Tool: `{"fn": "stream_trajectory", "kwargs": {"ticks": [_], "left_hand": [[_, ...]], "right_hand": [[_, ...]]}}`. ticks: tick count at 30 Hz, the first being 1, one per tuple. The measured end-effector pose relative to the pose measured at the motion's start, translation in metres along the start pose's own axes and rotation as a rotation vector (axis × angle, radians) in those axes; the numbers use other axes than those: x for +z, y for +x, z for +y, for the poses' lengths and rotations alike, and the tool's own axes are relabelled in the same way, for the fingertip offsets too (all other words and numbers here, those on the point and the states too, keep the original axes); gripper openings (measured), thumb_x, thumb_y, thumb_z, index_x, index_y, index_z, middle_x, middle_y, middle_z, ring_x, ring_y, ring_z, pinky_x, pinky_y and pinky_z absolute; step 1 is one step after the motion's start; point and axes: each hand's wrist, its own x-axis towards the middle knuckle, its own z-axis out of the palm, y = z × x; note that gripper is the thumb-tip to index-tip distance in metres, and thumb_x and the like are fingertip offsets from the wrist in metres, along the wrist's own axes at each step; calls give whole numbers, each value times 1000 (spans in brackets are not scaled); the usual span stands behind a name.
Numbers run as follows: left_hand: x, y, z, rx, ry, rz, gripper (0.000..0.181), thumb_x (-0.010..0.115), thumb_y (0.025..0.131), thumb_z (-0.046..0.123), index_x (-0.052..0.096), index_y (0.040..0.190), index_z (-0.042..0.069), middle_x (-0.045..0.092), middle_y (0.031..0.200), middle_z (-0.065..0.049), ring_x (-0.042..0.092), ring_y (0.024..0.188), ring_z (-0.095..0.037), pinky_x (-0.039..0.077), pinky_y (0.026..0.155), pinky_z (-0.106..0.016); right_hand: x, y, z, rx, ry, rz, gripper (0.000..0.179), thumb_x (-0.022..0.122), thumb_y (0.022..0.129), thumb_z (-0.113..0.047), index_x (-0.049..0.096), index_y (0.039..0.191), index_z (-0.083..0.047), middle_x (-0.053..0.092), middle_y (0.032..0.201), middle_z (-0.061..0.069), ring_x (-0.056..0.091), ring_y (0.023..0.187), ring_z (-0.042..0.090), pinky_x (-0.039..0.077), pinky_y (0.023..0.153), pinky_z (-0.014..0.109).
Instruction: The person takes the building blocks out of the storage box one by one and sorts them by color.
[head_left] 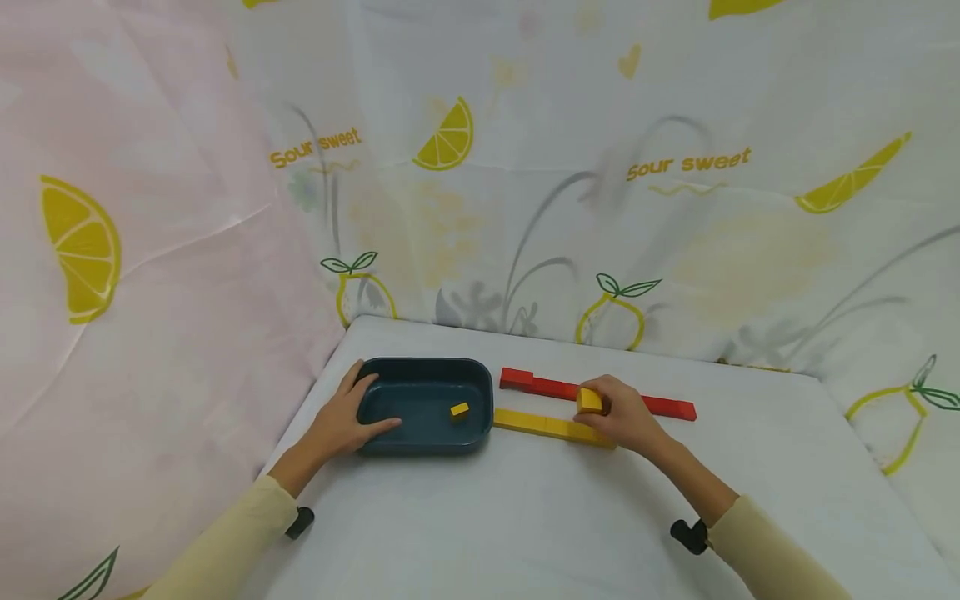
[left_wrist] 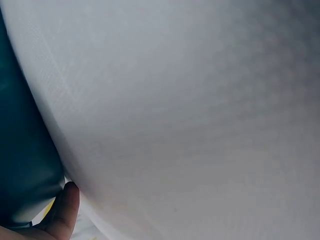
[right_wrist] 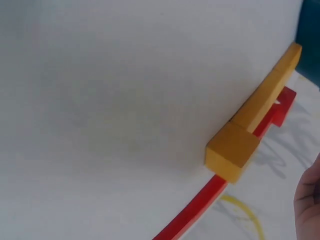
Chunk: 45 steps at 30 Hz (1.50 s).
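My left hand grips the left end of a dark blue rectangular tray, its thumb reaching over the rim. One fingertip shows against the tray's outer wall in the left wrist view. Inside the tray lies a small yellow block. My right hand pinches another yellow block just above the right part of a yellow block row. In the right wrist view that row ends in a thicker block, while only an edge of the hand appears.
Behind the yellow row runs a line of red blocks, partly hidden by my right hand, with a taller red block at its left end. All stand on a white-covered table. A lemon-printed curtain hangs behind.
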Motion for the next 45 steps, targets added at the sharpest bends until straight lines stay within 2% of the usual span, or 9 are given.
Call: {"fn": "stream_trajectory", "kwargs": {"ticks": [7, 13, 19, 23, 29, 36, 45], "left_hand": [[2, 0, 0, -3, 3, -12, 104, 68, 79, 69, 31, 154, 6, 7, 166, -18, 32, 142, -47, 38, 104, -66], [1, -1, 0, -10, 6, -3, 104, 68, 78, 70, 32, 153, 7, 7, 166, -18, 32, 143, -46, 37, 105, -66], [0, -2, -1, -11, 8, 4, 104, 68, 78, 70, 33, 153, 7, 7, 166, -17, 32, 143, -46, 38, 105, -66], [-1, -1, 0, -8, -1, 3, 103, 68, 79, 69, 32, 153, 7, 7, 166, -17, 32, 143, -46, 38, 104, -66], [0, 0, 1, -7, -2, -1, 103, 69, 79, 68, 32, 153, 7, 7, 166, -17, 32, 143, -46, 38, 105, -66], [1, -1, 0, 1, -15, -3, 102, 70, 79, 67, 33, 153, 7, 7, 166, -18, 31, 143, -46, 38, 104, -66], [0, 2, 0, 4, -14, -2, 102, 69, 79, 67, 33, 153, 8, 7, 166, -17, 30, 144, -46, 37, 105, -67]], "right_hand": [[-13, -19, 27, 27, -49, 38, 41, 83, 80, -16, 67, 116, -6, 64, 104, 6, 54, 85, 17, 51, 69, 18], [-25, -33, 45, 98, -82, 18, 38, 81, 81, -14, 67, 116, -5, 65, 107, 9, 54, 83, 18, 51, 67, 16], [-31, -40, 57, 120, -89, 2, 38, 81, 81, -12, 67, 114, -4, 65, 105, 10, 53, 82, 18, 50, 65, 17], [-29, -42, 60, 152, -100, -22, 36, 81, 81, -13, 68, 113, -5, 66, 109, 11, 55, 89, 20, 52, 68, 20], [-23, -41, 64, 147, -120, -78, 31, 79, 82, -10, 69, 111, -6, 66, 109, 10, 56, 98, 24, 58, 78, 36], [-13, -43, 70, 245, -31, -196, 42, 82, 80, -16, 64, 116, -2, 65, 104, 7, 55, 85, 17, 54, 69, 22], [-12, -37, 69, 274, -16, -214, 45, 81, 81, -16, 63, 120, -2, 62, 103, 6, 53, 84, 18, 51, 68, 22]]}}
